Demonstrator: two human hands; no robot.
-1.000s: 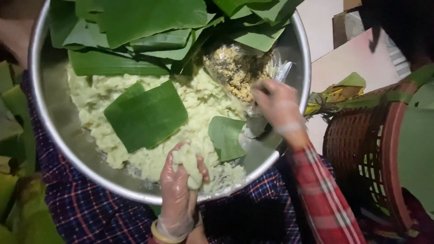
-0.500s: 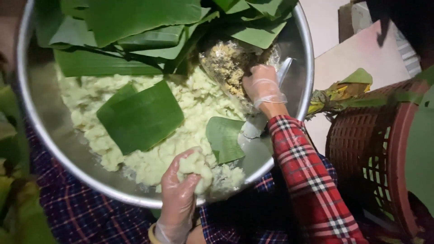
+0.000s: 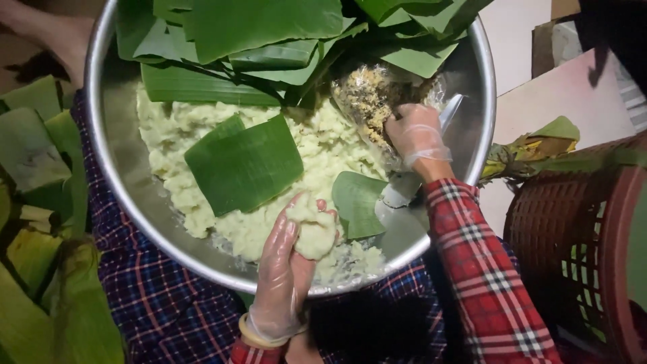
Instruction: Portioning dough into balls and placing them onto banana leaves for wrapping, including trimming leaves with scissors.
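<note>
Left hand, in a thin clear glove, fingers curled up around a pale dough lump, cupping it over the near rim of the bowl. Wrist and a yellow band sit at the bottom edge; the forearm is cut off.

Right hand, also gloved, reaches to the bowl's right side, fingers bent onto a clear bag of speckled filling. Whether it grips or only presses the bag, cannot tell. Red plaid sleeve covers the arm.

Dough mass fills the bowl's middle, partly hidden by cut leaf pieces. More leaves pile at the far rim, cut off at the top. A spoon lies mostly under the right hand. Red basket stands right, dim, cropped.
</note>
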